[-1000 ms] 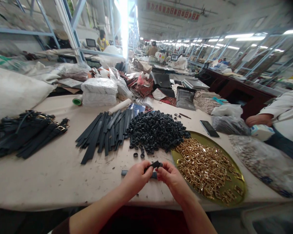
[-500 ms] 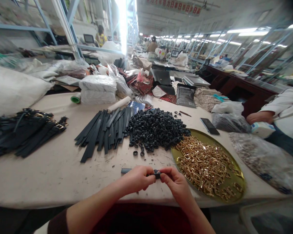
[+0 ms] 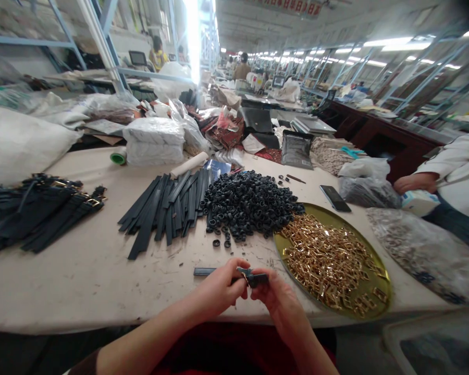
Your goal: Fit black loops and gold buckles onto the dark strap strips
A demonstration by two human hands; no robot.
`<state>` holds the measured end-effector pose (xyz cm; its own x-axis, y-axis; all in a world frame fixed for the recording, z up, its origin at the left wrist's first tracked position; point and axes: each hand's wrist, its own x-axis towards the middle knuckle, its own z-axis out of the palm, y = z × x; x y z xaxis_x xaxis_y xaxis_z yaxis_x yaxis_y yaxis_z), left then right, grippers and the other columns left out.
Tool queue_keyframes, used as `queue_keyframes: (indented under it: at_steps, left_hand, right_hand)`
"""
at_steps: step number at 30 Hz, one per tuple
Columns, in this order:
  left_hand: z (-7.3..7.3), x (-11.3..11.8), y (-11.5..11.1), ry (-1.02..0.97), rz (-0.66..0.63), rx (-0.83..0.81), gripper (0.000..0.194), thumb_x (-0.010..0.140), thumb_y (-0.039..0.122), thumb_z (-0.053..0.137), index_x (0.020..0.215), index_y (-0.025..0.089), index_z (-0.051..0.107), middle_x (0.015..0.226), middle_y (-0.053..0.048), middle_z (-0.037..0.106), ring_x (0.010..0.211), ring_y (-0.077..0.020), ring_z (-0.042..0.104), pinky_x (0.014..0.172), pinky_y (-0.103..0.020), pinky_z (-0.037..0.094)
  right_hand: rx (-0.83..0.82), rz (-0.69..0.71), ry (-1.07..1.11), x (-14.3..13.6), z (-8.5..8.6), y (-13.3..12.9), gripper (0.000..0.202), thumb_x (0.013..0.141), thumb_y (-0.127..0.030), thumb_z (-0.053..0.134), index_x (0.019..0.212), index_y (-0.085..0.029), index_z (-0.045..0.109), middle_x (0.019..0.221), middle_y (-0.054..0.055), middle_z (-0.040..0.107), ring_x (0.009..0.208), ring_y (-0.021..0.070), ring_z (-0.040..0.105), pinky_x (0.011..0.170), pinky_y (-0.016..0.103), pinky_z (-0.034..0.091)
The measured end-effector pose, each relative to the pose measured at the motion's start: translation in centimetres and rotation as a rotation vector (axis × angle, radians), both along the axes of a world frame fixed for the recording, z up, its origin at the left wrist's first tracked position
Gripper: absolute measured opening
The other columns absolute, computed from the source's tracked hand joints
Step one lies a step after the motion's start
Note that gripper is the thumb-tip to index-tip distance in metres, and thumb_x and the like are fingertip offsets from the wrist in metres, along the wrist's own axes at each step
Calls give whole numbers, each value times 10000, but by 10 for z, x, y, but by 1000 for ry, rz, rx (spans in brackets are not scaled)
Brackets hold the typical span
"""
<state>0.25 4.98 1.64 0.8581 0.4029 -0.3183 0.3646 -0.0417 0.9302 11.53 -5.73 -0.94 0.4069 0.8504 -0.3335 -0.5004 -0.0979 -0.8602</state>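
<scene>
Near the table's front edge, my left hand (image 3: 229, 284) is closed around a dark strap (image 3: 205, 271), whose flat end sticks out to the left. A small gold buckle (image 3: 247, 278) shows on the strap between my hands. My right hand (image 3: 273, 294) pinches the strap's other end, which looks folded over at the buckle. Beyond my hands lies a heap of small black loops (image 3: 250, 205). To its left is a pile of loose dark straps (image 3: 166, 208). A brass-coloured round tray (image 3: 385, 299) full of gold buckles (image 3: 328, 260) stands to the right.
Straps with buckles (image 3: 42, 213) are heaped at the far left. A phone (image 3: 335, 198) and a thin dark tool (image 3: 296, 179) lie behind the tray. Plastic-wrapped bundles (image 3: 154, 140) line the back. At right, a person's hand (image 3: 416, 182) rests beside a plastic bag (image 3: 426, 250).
My right hand has turned and shifted slightly right, and the strap's folded end now shows. The gold buckle has come into sight between my hands.
</scene>
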Motion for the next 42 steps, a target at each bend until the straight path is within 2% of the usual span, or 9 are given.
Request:
queue_keyframes:
  at_steps: [4, 10, 14, 18, 24, 27, 30, 37, 42]
  left_hand:
    - [-2, 3, -3, -1, -4, 1, 259, 783, 279, 413, 1017, 169, 415, 657, 25, 580, 493, -95, 480, 468, -200, 380]
    - [-4, -2, -3, 169, 22, 389, 251, 735, 382, 514, 911, 203, 512, 698, 6, 616, 595, -143, 524, 524, -227, 332]
    - [-4, -4, -4, 225, -19, 459, 210, 731, 393, 516, 808, 205, 568, 723, 3, 625, 656, -156, 532, 545, -233, 319]
    - [1, -4, -9, 161, 40, 379, 202, 713, 371, 535, 796, 191, 577, 729, 10, 617, 659, -143, 517, 566, -229, 330]
    - [5, -5, -9, 71, 62, 71, 215, 691, 269, 526, 866, 149, 558, 705, 16, 584, 615, -114, 492, 552, -212, 360]
    - [3, -5, -6, 50, 0, -89, 249, 684, 237, 514, 907, 136, 561, 718, 2, 606, 626, -121, 533, 587, -225, 395]
    - [2, -4, -6, 87, -61, -180, 309, 665, 221, 521, 958, 124, 546, 655, 5, 612, 607, -126, 539, 582, -229, 398]
    - [-4, -5, -8, 145, -166, -187, 352, 690, 263, 506, 1014, 129, 533, 654, 9, 604, 518, -100, 477, 478, -191, 345]
    - [-6, -9, -11, 117, -160, -196, 295, 679, 224, 509, 951, 140, 584, 707, 4, 631, 596, -112, 520, 532, -188, 373]
  right_hand:
    - [-4, -6, 150, -3, 0, -4, 290, 708, -452, 600, 842, -196, 603, 647, -9, 558, 513, 76, 435, 512, 216, 360]
    - [-45, 163, 328, -10, -6, -9, 309, 690, -413, 642, 878, -175, 585, 668, -25, 490, 540, 56, 392, 508, 184, 332]
    - [-23, 203, 344, -9, -7, -11, 255, 672, -356, 676, 805, -165, 571, 652, -36, 486, 557, 53, 396, 523, 174, 327]
    - [10, 97, 89, -7, -7, -10, 275, 723, -423, 596, 702, -158, 525, 649, -24, 507, 591, 78, 424, 577, 202, 352]
    - [-266, -199, -637, 4, -18, -8, 309, 713, -479, 554, 730, -199, 424, 568, -55, 445, 519, 106, 438, 543, 238, 367]
    - [-251, -37, -746, 10, -19, -14, 317, 723, -462, 533, 872, -194, 450, 642, -40, 473, 540, 106, 446, 522, 228, 369]
    - [-194, 168, -781, 11, -15, -20, 247, 778, -432, 459, 792, -187, 480, 632, -34, 461, 568, 101, 435, 534, 219, 359]
    - [-182, 260, -859, 4, -13, -30, 233, 828, -405, 382, 792, -189, 463, 609, -45, 422, 553, 95, 412, 528, 214, 349]
    - [-139, 382, -1020, 1, -11, -33, 175, 858, -328, 344, 844, -197, 459, 645, -25, 498, 577, 106, 480, 550, 220, 370]
